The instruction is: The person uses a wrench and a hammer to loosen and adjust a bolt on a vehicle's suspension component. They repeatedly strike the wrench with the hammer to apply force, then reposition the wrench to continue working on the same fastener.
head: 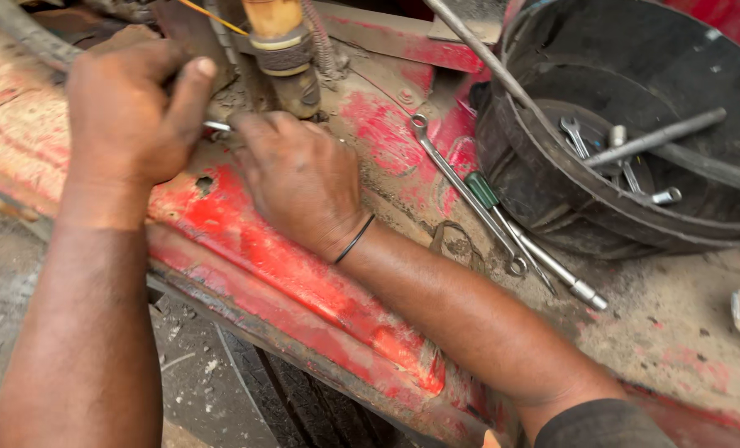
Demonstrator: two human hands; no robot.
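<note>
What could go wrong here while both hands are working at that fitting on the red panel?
The left hand and right hand crowd a small metal piece on a dirt-caked red panel; it could slip and fall off the edge. The wrench and green-handled screwdriver lie loose by the right forearm, so a nudge might knock them off.

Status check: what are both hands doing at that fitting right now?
Left hand and right hand both closed around small metal part below fitting. Spanner lies clear.

The left hand sits upper left of the frame, fingers curled, thumb pointing up. Just right of it, the right hand lies knuckles-up, fingers bent, forearm running to the lower right.
</note>
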